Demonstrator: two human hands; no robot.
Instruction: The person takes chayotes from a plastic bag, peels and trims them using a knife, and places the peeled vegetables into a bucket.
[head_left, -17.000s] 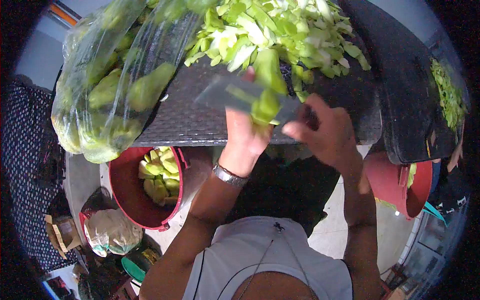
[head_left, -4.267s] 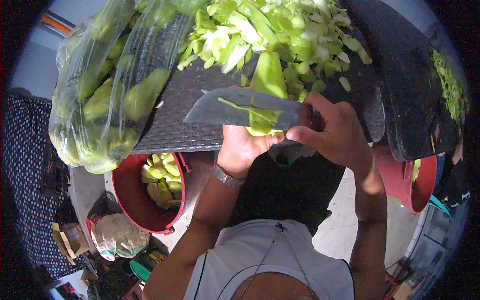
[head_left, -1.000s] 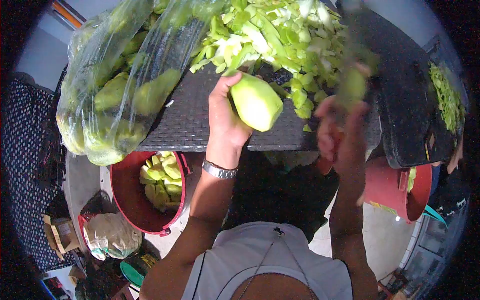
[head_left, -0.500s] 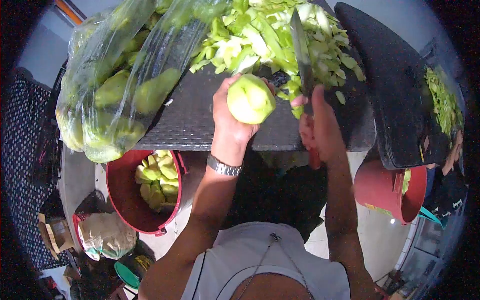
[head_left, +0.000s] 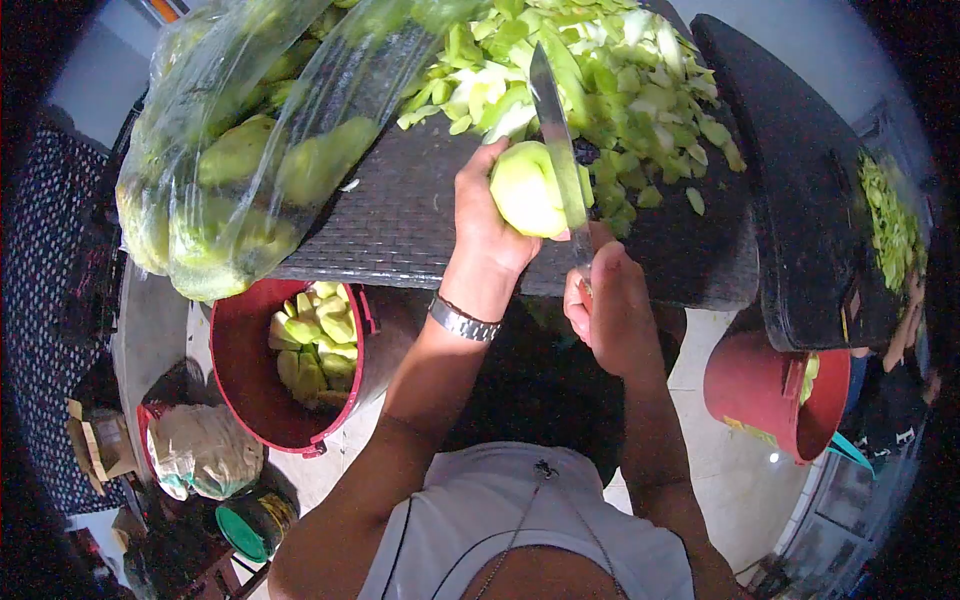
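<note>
My left hand (head_left: 487, 225), with a metal watch at its wrist, is wrapped round a peeled pale green fruit (head_left: 524, 192) above the dark woven table (head_left: 400, 205). My right hand (head_left: 612, 305) grips the handle of a large knife (head_left: 556, 135). The blade points up and away, and lies against or just in front of the fruit's right side. Beyond both hands, a heap of green peelings (head_left: 610, 85) covers the far part of the table. A clear plastic bag (head_left: 250, 150) of unpeeled green fruit lies at the table's left.
Below the table's left edge stands a red bucket (head_left: 285, 430) with peeled pieces inside. Another red bucket (head_left: 760, 390) is at the right. A second dark table (head_left: 790, 180) adjoins on the right, with more peelings (head_left: 890, 215) and part of another person's hand beyond it.
My right hand has swung in from the right, bringing the knife to the fruit. The fruit has been turned in my left hand, which now sits slightly farther right in view.
</note>
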